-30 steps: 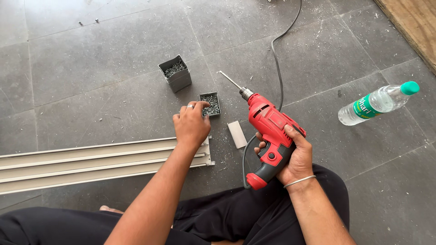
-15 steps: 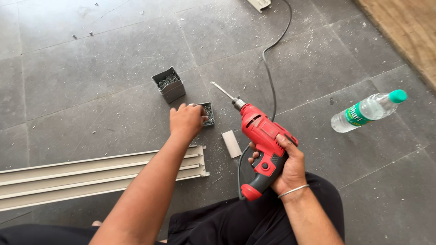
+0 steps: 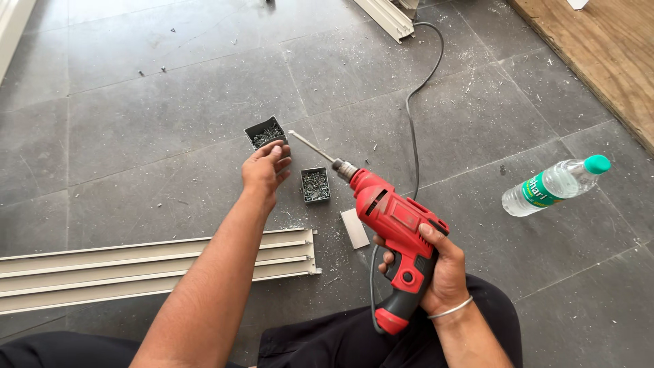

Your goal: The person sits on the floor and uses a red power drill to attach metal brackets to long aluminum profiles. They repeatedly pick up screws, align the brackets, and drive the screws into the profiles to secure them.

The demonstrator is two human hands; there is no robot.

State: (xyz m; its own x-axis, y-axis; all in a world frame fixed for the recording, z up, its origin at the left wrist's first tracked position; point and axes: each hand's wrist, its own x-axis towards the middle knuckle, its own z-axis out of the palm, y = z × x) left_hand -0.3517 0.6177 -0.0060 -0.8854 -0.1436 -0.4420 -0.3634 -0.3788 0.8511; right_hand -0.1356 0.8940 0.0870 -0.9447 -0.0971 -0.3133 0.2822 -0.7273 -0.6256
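Note:
My right hand (image 3: 441,271) grips the handle of a red corded drill (image 3: 392,225), its bit pointing up and to the left. My left hand (image 3: 266,169) reaches out over the grey tiled floor with fingers slightly apart, its fingertips at the rim of a dark square box of screws (image 3: 264,131). A second, smaller box of screws (image 3: 315,184) lies just right of that hand. Whether anything is pinched in the left fingers cannot be seen.
A long cream ribbed rail (image 3: 157,267) lies on the floor at left. A small white block (image 3: 354,228) sits under the drill. The drill's black cord (image 3: 415,102) runs away upward. A clear plastic bottle (image 3: 553,185) lies at right, beside a wooden board (image 3: 599,54).
My left hand has moved from the smaller screw box up to the larger one. The camera view has shifted, showing more floor ahead. The drill stays in my right hand.

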